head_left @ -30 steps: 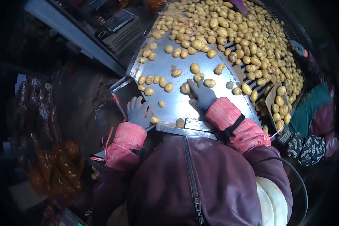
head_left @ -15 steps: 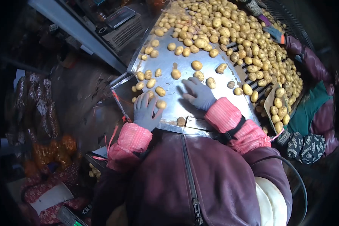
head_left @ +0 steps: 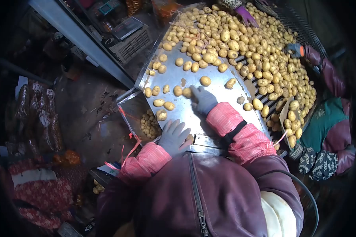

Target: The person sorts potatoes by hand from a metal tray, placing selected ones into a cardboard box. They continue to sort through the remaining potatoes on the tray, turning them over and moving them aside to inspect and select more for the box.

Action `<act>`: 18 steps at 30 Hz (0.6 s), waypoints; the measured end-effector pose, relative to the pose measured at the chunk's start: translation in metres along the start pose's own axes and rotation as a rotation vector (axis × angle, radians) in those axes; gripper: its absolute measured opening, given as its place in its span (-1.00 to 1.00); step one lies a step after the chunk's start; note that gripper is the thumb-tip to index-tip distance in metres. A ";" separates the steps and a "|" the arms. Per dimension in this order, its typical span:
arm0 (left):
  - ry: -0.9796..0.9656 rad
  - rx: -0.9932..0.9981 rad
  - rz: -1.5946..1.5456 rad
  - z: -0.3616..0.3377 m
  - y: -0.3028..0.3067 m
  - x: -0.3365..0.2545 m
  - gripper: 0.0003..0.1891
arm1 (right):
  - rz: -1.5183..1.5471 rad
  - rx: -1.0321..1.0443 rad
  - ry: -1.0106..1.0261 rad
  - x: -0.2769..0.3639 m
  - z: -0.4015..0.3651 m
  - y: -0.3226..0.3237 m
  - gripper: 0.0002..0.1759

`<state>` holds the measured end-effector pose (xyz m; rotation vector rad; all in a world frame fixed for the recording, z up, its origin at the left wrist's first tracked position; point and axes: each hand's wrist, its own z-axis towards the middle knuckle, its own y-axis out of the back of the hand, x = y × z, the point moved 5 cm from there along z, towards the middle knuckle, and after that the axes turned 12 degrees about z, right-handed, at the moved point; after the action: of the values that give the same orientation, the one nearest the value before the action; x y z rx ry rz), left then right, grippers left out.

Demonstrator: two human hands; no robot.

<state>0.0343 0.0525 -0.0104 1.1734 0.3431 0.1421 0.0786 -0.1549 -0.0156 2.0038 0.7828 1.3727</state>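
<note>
My left hand (head_left: 174,138), in a grey glove, lies with fingers spread at the near edge of the metal table (head_left: 174,71). Its fingertips are beside a dark potato (head_left: 189,139) that it partly covers. My right hand (head_left: 205,101), also gloved, is over the middle of the table with its fingers extended. Those fingertips reach a yellow potato (head_left: 186,93), which sits against another potato (head_left: 177,91). Nearer the left edge lie more loose potatoes, among them one potato (head_left: 161,115) right at the rim.
A big potato heap (head_left: 241,43) covers the table's far side and slatted rack. Potatoes (head_left: 148,124) lie below the left edge. Co-workers' gloved hands, one purple (head_left: 247,16) and one grey-blue (head_left: 294,49), are at the heap. A metal post (head_left: 83,41) stands left.
My left hand has moved right and toward my body. My right hand has shifted left and nearer, beside a potato. Several potatoes have left the left rim, and potatoes now show below it.
</note>
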 end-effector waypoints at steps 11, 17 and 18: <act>0.037 -0.040 -0.011 0.016 0.007 0.006 -0.68 | 0.160 -0.633 0.201 -0.054 0.059 0.034 -0.39; 0.011 0.095 0.014 0.012 -0.006 0.009 -0.66 | 0.033 -0.663 0.329 -0.065 0.098 0.044 -0.29; 0.011 0.175 0.006 0.010 -0.010 0.010 -0.63 | 0.042 -0.676 0.337 -0.069 0.108 0.044 -0.27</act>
<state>0.0467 0.0426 -0.0178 1.3467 0.3671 0.1252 0.1666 -0.2499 -0.0571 1.2896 0.3326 1.7353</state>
